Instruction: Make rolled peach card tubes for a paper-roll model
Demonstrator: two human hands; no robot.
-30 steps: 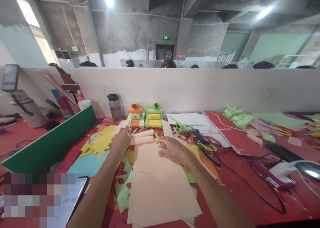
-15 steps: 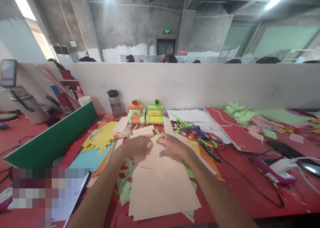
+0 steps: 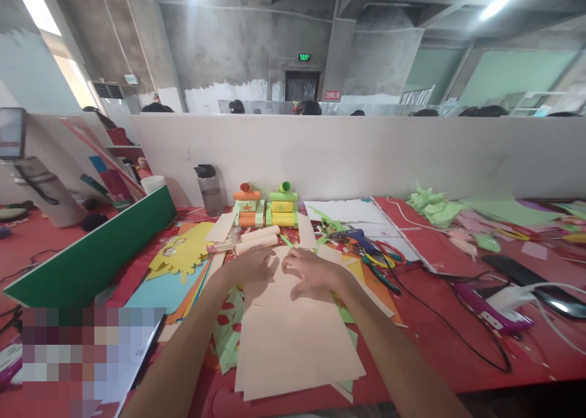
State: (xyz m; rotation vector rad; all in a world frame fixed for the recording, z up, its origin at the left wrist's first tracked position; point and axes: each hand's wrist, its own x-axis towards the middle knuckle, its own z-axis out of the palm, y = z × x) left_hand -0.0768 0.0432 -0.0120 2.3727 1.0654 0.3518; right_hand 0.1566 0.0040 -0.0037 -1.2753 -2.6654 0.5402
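Note:
A stack of pale peach paper sheets (image 3: 300,345) lies in front of me, its lower edges slightly fanned. Over its far left part is my left hand (image 3: 254,264), fingers bent and pointing inward, thumb a little apart. My right hand (image 3: 314,270) faces it at the far end of the stack, fingers curved and thumb spread away from them. Both sets of fingertips seem to touch the top sheet, with a narrow gap between the hands. Just beyond lie rolled peach paper tubes (image 3: 259,239). A narrow slit or crease shows across the top sheet.
Orange and green paper models (image 3: 282,210) stand at the back near a water bottle (image 3: 208,191). Left are a yellow paper cutout (image 3: 183,250) and a green board (image 3: 101,241). Right are a glue gun (image 3: 361,240), pliers (image 3: 382,274), a cable and a purple power strip (image 3: 488,311).
My right hand has shifted slightly left, its fingers nearer my left hand. The whole view has moved a little. The paper stack stays in place.

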